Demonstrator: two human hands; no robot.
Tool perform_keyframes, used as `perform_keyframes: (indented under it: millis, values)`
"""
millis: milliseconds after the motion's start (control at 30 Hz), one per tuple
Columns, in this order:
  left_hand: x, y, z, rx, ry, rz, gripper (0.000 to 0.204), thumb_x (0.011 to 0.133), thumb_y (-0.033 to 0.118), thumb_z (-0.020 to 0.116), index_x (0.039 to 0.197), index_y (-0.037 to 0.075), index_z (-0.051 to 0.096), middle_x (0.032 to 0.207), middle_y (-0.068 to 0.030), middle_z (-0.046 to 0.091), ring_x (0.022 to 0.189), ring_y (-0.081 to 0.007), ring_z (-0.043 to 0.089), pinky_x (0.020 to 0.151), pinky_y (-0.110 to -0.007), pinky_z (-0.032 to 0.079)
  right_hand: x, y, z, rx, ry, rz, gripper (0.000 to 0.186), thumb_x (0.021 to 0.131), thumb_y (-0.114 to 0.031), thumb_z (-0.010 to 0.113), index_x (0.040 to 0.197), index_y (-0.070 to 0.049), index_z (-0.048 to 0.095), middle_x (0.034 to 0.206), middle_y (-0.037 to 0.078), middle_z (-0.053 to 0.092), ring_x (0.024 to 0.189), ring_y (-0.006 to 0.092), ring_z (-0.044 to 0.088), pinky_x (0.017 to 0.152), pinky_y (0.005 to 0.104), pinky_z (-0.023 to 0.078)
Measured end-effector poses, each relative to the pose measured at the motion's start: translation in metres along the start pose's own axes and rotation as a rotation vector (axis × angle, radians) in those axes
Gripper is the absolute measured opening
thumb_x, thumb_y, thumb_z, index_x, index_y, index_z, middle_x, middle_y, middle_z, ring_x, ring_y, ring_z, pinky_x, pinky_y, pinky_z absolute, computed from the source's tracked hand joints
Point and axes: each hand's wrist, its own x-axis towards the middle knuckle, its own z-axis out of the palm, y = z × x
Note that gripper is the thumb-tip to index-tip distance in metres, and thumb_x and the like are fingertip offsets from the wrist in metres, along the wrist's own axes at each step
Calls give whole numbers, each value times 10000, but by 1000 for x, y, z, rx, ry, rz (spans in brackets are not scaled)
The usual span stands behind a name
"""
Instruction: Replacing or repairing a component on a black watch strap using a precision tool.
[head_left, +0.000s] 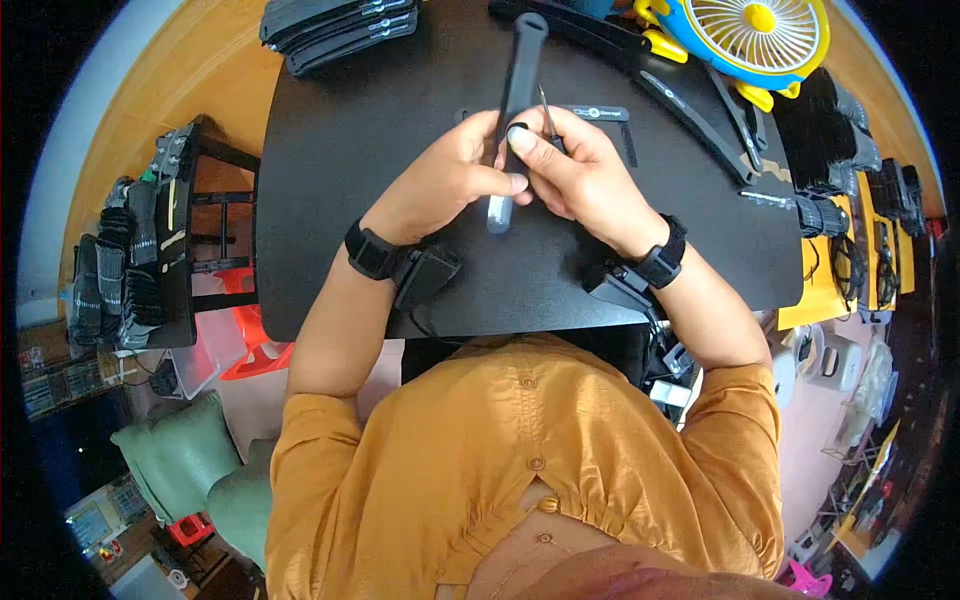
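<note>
We see both forearms rising from lower edge, converging at centre. Left hand [450, 175] curled, fingers folded inward, thumb pressed toward right hand. Right hand [575, 170] meets it, thumb raised and extended across toward left fingers, remaining fingers bent beneath. Hands touching at thumbs, both closed in grip. Each wrist wears dark band; left wrist bent slightly inward, right wrist angled down to right. Elbows splayed outward, upper arms in orange sleeves. We cannot tell fingertip positions under palms.
</note>
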Motion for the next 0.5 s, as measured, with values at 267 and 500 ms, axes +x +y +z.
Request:
perform_keyframes:
  millis: [267, 500]
  values:
    - [1, 5, 15, -472, 99, -41, 443, 770, -84, 466, 1207, -20, 503, 987, -77, 567, 729, -128, 522, 643, -238, 421, 0, -10, -6, 401, -22, 39, 178, 1030, -244, 479, 1054, -81, 547, 646, 96, 631, 446, 84, 523, 382, 180, 324]
    - [-25, 19, 20, -320, 164, -149, 263, 794, -43, 474, 1047, 21, 508, 971, -92, 567, 706, -102, 494, 597, -218, 398, 8, -34, -39, 438, 113, -153, 166, 1010, -198, 446, 959, -72, 541, 845, 49, 635, 495, 75, 478, 424, 206, 394]
